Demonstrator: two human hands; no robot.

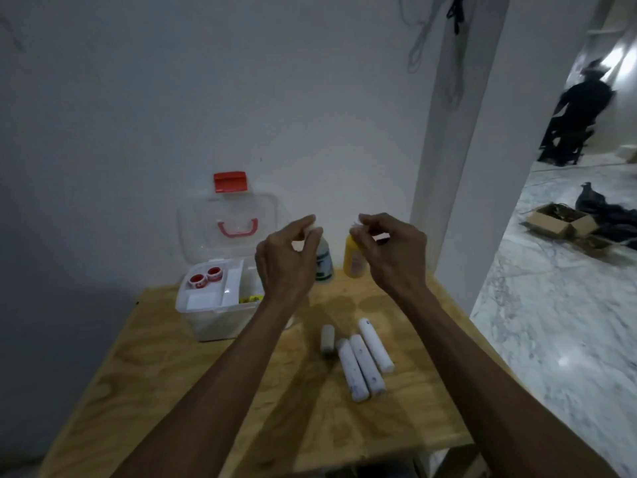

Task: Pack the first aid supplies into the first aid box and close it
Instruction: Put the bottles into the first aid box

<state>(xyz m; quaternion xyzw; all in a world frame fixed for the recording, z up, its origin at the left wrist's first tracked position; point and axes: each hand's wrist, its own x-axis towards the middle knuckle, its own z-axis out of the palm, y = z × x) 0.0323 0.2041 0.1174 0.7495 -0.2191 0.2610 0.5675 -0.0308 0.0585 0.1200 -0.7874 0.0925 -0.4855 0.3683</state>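
Fingers of the left hand point(282, 257) pinch the white cap of a green-labelled white bottle point(324, 262), and the right hand point(389, 251) pinches the top of a yellow plastic bottle point(355, 258), both at the plywood table's point(165, 357) far edge. At the far left corner, the clear plastic first aid box point(217, 305) stands open, its lid upright. Four white bandage rolls point(362, 362) lie near the right edge.

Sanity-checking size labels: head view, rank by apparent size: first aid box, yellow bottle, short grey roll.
1. first aid box, largest.
2. yellow bottle, partly hidden by a hand.
3. short grey roll; close to the bottle, and nearer the camera, so unsure.
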